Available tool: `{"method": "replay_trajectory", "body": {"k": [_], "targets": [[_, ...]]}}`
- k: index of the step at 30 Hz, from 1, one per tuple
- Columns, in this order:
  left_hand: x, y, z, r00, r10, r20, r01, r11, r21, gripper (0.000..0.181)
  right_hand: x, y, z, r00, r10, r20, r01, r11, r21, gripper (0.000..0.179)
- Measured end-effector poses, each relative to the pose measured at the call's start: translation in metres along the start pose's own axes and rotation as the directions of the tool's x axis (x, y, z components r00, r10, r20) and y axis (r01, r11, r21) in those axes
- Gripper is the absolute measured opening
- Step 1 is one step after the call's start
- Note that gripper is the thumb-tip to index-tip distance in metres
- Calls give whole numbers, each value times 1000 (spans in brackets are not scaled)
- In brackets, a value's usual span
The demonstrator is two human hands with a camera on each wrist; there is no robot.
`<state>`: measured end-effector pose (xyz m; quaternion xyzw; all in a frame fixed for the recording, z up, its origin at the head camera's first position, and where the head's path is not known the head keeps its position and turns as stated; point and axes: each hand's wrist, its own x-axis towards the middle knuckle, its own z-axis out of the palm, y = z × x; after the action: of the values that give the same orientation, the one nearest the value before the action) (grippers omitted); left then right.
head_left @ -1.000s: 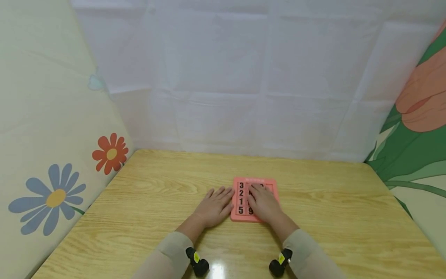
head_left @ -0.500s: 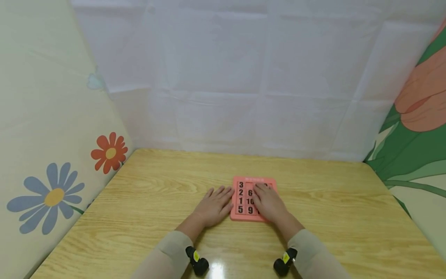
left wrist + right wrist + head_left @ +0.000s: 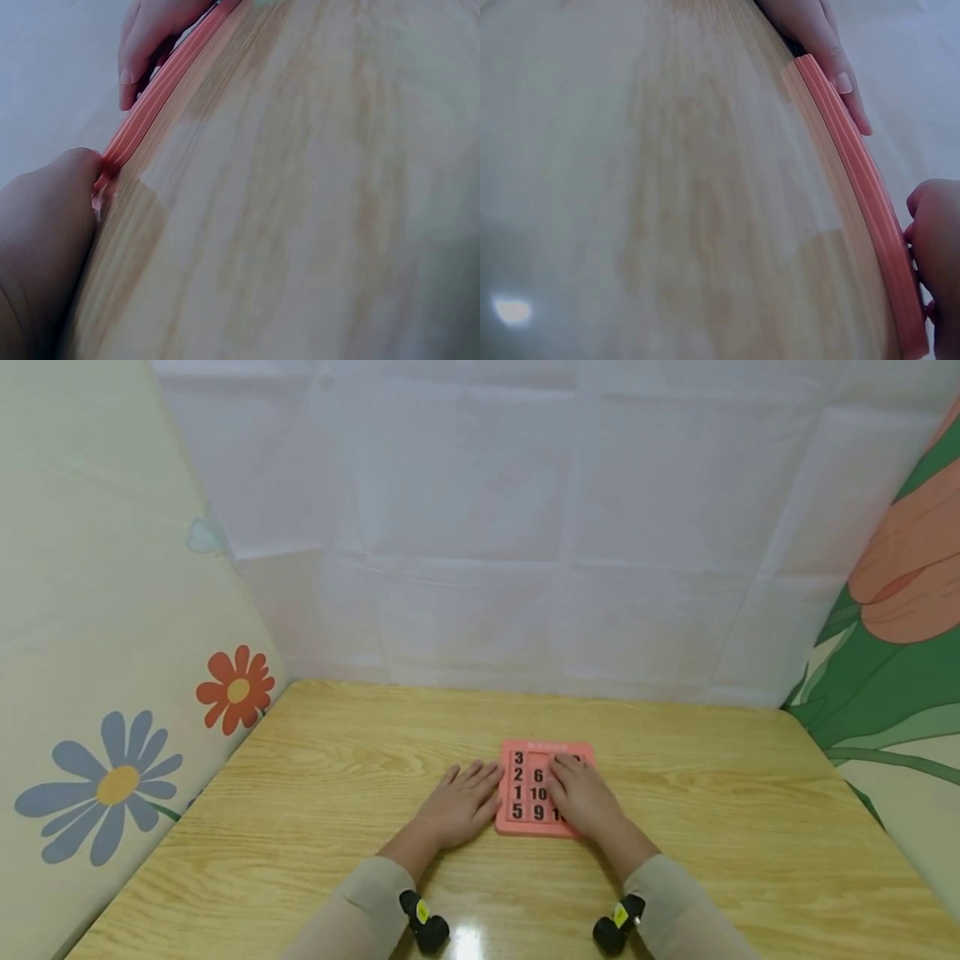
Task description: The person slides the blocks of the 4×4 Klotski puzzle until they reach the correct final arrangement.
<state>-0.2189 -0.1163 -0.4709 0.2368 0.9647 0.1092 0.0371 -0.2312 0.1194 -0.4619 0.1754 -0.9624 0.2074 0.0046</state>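
Note:
A pink sliding number puzzle (image 3: 517, 830) lies flat on the table in the head view. Its left column of tiles reads 3, 2, 1, 5 downward; beside it show 6, 10 and 9 (image 3: 538, 812), below a bare slot (image 3: 537, 757). My left hand (image 3: 459, 806) rests palm down with its fingers extended, fingertips and thumb against the puzzle's left edge. Over the right-hand columns lies my right hand (image 3: 588, 797), its fingertips on the tiles, which it partly hides. The right wrist view shows the puzzle's near edge (image 3: 859, 180) with right-hand fingers (image 3: 930, 225) on top.
The wood-grain table (image 3: 712, 810) spreads around the puzzle on all sides. A white cloth (image 3: 480, 527) hangs behind it. Flower-print cloths (image 3: 90, 610) stand at both sides. Both wrists wear black camera mounts (image 3: 427, 927).
My right hand has shifted right across the puzzle, uncovering the 6 and 10 tiles and the bare slot at the top of the second column. My left hand stays in place.

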Motion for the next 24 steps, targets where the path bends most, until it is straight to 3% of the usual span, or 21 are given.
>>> {"method": "replay_trajectory", "body": {"k": [15, 24], "targets": [[0, 0, 0, 1000, 1, -9, -1, 1000, -4, 58, 1, -3, 1, 999, -28, -43, 29, 1000, 11, 47], [0, -1, 1, 1000, -3, -15, 3, 1000, 1, 58, 8, -17, 4, 999, -38, 11, 38, 999, 11, 47]]}}
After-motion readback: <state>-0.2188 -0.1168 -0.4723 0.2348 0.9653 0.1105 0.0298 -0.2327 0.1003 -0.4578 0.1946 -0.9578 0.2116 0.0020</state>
